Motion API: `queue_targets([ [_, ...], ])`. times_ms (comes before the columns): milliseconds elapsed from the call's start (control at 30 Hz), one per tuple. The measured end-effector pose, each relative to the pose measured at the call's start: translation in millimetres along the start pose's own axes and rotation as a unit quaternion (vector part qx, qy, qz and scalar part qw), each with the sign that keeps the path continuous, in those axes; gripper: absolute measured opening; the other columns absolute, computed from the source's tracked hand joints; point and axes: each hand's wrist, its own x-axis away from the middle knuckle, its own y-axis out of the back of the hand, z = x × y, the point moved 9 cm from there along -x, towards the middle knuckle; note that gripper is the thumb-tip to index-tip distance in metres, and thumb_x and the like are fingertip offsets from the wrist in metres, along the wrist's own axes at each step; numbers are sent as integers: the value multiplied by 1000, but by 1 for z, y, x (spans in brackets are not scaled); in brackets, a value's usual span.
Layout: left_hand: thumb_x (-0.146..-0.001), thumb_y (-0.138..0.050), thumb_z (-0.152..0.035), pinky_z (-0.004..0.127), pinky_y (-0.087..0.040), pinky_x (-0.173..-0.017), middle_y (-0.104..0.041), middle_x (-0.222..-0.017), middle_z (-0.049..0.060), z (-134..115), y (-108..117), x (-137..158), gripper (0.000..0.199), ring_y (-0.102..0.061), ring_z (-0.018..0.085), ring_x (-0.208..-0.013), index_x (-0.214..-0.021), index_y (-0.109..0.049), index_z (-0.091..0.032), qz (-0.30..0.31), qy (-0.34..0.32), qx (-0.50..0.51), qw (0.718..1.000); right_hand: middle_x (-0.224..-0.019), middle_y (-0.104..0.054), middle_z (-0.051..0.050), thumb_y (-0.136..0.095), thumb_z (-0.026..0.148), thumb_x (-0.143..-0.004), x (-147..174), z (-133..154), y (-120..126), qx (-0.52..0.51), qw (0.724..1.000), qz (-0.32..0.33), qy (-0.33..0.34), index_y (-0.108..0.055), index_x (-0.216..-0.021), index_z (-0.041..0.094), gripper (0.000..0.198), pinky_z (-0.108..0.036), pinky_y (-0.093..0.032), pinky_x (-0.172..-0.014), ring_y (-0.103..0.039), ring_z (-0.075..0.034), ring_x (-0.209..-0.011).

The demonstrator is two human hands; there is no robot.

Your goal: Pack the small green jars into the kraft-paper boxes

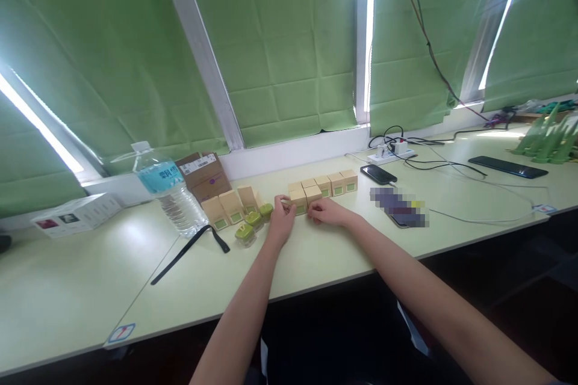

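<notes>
Two small tan cardboard boxes with green labels stand side by side in the middle of the table, in front of a row of similar ones. My left hand (282,216) is closed against the side of the left box (297,197). Curled fingers of my right hand (329,212) grip the right box (313,193), partly hiding its front. Behind them runs the row of tan boxes (336,183). Left of my left hand are several small clear jars with green lids (245,232), and three more tan boxes (231,207) stand behind these.
A large water bottle (174,189) and a brown carton (206,177) stand at left, with a black strap (185,255) before them. White boxes (81,215) lie farther left. Phones (378,174), a power strip (391,155) and loose cables occupy the right; green spiky pieces (548,138) stand beyond.
</notes>
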Motion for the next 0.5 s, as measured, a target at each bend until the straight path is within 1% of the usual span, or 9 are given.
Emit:
queue_targets([
  [67, -87, -51, -21, 28, -43, -71, -55, -75, -2, -21, 12, 3, 19, -55, 15, -70, -106, -50, -22, -40, -72, -58, 995, -68, -71, -1, -52, 22, -84, 0, -1, 2, 5, 1000, 1, 1, -68, -79, 18, 17, -26, -45, -67, -62, -15, -67],
  [100, -88, -48, -18, 29, -43, -74, -56, -79, 1, -36, 19, 6, 17, -56, 16, -75, -104, -52, -21, -58, -120, -100, 986, -69, -71, -1, -52, 22, -83, 1, -1, 2, 8, 1000, 2, 3, -68, -80, 18, 17, -26, -45, -66, -62, -15, -66],
  [167, -89, -45, -16, 32, -44, -82, -58, -88, 5, -62, 31, 9, 16, -57, 19, -87, -98, -57, -21, -77, -205, -195, 956, -70, -71, -1, -52, 22, -84, 1, -1, 1, 11, 1000, 4, 5, -69, -80, 18, 17, -26, -45, -66, -61, -15, -66],
  [200, -90, -44, -16, 34, -44, -86, -59, -91, 7, -72, 36, 8, 17, -57, 21, -92, -96, -59, -21, -76, -228, -241, 940, -70, -71, -1, -52, 23, -84, 1, -1, 0, 12, 1000, 5, 5, -69, -80, 18, 18, -26, -44, -66, -61, -15, -66],
  [267, -90, -45, -18, 36, -44, -89, -61, -96, 8, -79, 49, -1, 20, -58, 23, -96, -99, -63, -20, -59, -225, -324, 917, -71, -71, -1, -53, 24, -84, 1, -1, -1, 10, 1000, 5, 5, -69, -80, 18, 17, -27, -45, -67, -62, -16, -67],
  [333, -89, -47, -21, 39, -44, -91, -62, -103, 10, -75, 60, -14, 24, -59, 26, -100, -105, -65, -21, -22, -183, -414, 891, -71, -71, -1, -53, 25, -85, 0, -2, -1, 7, 1000, 3, 5, -68, -80, 18, 17, -27, -44, -67, -62, -15, -68],
  [400, -91, -46, -25, 42, -44, -92, -65, -108, 12, -62, 66, -26, 29, -60, 29, -105, -111, -66, -21, 42, -140, -477, 867, -71, -71, -1, -53, 24, -85, 0, -2, 0, 7, 1000, 2, 4, -68, -80, 18, 18, -26, -44, -67, -61, -15, -68],
  [500, -91, -49, -34, 43, -44, -91, -68, -113, 14, -36, 62, -33, 33, -61, 33, -109, -115, -67, -21, 161, -84, -519, 835, -70, -70, -1, -53, 23, -84, 0, -1, 1, 10, 1000, 6, -2, -70, -81, 18, 17, -26, -44, -65, -61, -15, -66],
])
